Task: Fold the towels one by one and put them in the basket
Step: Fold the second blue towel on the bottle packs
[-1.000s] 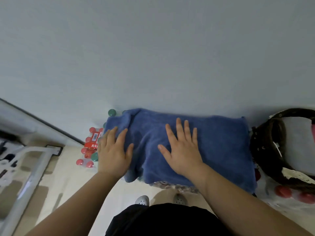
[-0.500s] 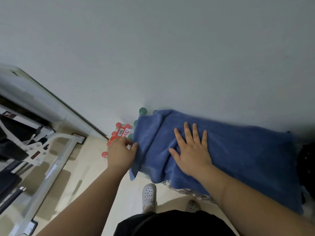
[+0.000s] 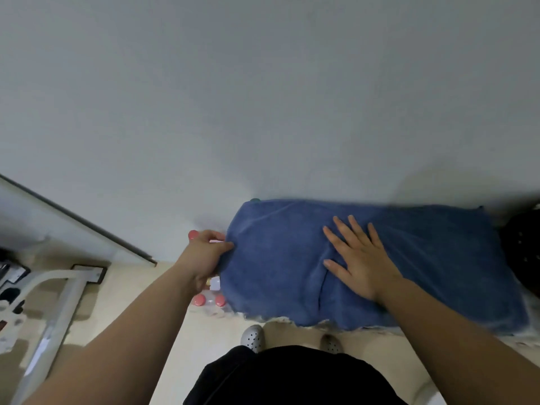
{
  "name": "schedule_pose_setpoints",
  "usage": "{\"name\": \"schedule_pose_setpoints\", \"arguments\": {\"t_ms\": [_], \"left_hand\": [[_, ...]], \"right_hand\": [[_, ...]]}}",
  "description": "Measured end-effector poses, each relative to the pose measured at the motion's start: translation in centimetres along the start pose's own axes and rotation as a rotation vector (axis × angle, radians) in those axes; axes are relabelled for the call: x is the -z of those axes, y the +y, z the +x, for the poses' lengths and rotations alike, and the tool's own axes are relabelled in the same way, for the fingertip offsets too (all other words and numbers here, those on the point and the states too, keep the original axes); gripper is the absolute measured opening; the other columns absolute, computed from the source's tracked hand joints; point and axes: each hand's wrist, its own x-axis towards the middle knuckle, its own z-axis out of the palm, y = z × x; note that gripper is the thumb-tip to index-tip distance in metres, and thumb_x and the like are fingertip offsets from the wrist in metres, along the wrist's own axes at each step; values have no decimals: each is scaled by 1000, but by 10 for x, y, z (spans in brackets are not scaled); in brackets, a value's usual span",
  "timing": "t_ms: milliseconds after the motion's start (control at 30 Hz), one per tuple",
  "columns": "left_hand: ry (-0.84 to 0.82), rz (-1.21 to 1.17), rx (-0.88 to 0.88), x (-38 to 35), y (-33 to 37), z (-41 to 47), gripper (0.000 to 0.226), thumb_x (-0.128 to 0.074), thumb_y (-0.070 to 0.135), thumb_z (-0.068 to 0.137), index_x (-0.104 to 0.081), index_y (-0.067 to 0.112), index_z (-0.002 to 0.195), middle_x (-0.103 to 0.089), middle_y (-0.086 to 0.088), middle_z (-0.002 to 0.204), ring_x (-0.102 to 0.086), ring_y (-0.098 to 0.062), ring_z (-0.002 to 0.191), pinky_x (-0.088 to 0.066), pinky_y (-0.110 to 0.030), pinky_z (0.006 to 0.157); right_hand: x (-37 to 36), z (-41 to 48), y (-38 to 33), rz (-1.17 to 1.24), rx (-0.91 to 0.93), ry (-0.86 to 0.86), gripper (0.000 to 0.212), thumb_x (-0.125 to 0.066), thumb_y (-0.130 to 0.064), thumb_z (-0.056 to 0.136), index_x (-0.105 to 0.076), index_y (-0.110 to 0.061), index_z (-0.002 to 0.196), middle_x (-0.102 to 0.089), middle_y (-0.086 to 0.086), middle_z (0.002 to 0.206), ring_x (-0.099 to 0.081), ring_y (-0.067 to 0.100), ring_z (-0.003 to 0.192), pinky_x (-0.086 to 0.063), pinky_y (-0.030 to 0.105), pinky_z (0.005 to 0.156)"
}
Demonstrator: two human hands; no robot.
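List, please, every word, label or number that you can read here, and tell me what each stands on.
None can be read.
The label on the red-capped bottles is mostly hidden behind the left hand and blurred.
The blue towel shows no print.

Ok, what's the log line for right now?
left hand: grips blue towel by its left edge | right hand: pressed flat on towel | fold: unfinished

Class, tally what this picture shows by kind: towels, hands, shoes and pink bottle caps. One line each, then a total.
blue towel: 1
hands: 2 (left hand grips the towel's edge, right hand lies flat on it)
shoes: 2 (left shoe, right shoe)
pink caps in view: 3
Total: 8
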Motion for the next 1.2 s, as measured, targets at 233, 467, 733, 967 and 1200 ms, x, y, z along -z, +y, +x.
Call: {"name": "schedule_pose_setpoints", "arguments": {"t_ms": [233, 467, 733, 967, 1200], "left_hand": [[-136, -200, -145, -2, 5, 3, 46, -55, -6, 89, -62, 24, 124, -75, -1, 107, -71, -23, 93, -58, -38, 77], [-269, 561, -835, -22, -1, -6, 64, -49, -7, 84, -50, 20, 142, -63, -13, 130, -61, -28, 108, -49, -28, 97], [-331, 699, -1025, -28, -14, -9, 48, -56, 1, 82, -53, 13, 128, -62, 2, 116, -56, -6, 91, -32, 2, 71], [-194, 469, -861, -24, -30, -18, 47, -69, 14, 79, -49, 26, 121, -55, 11, 108, -55, -5, 92, -45, -18, 73], [-88, 285, -435, -5, -39, -14, 12, -68, 14, 86, -57, 19, 85, -59, 2, 66, -54, -14, 62, -42, -28, 59]], "right_hand": [[29, 8, -33, 227, -142, -24, 85, -1, -75, 81, -4, -38, 158, 10, -4, 167, 13, 21, 153, 7, 47, 122], [67, 28, -115, 744, -41, 264, 55, -37, -49, 98, -49, -23, 144, -51, 1, 135, -43, 14, 129, -30, 27, 112], [67, 39, -142, 786, -265, -47, 38, -40, -44, 104, -58, -33, 136, -47, 7, 125, -49, 21, 120, -36, 31, 108], [77, 57, -156, 819, -256, 149, 39, -45, -32, 103, -32, -36, 66, -41, -12, 74, -41, 5, 68, -29, 21, 66], [96, 78, -177, 1203, -233, 176, 38, -47, -25, 102, -34, -5, 73, -31, 2, 67, -30, 13, 64, -29, 32, 64]]}}
